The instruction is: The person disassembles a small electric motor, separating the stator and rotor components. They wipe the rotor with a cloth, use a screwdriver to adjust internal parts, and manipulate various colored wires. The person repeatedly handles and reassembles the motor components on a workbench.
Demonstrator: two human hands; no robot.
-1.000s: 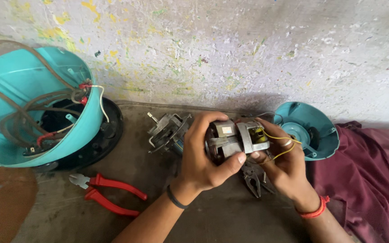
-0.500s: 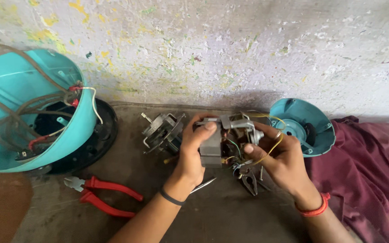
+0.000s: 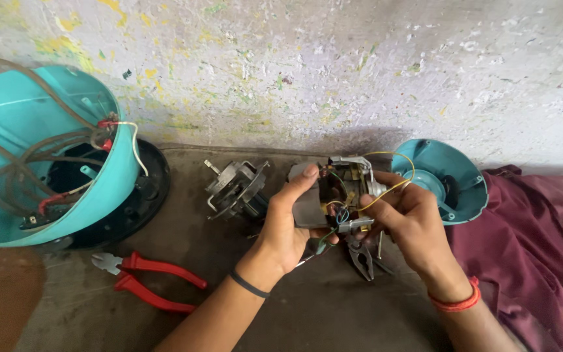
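both hands hold one small motor block (image 3: 333, 195) up off the floor (image 3: 307, 313), between them: the left hand (image 3: 288, 225) is wrapped around its near side with the thumb hooked over the top, and the right hand (image 3: 408, 221) is closed on the far side, fingers pinching near the thin yellow wire (image 3: 392, 176) that loops out above it. the likeliest trouble is that wire: it looks fine and taut over the right fingers, so a twist of the block could probably tear it at its joint, which is hidden inside the frame. the green and blue leads under the left palm could snag the same way. a slip would drop the block onto the dark pliers (image 3: 363, 257) lying directly below the right hand, or against the loose rotor part (image 3: 236, 189) just beyond the left hand. the red-handled pliers (image 3: 148, 280) lie well to the left of the left forearm, clear of all this, as do the big teal shell (image 3: 47, 156) and the small teal cap (image 3: 447, 179).
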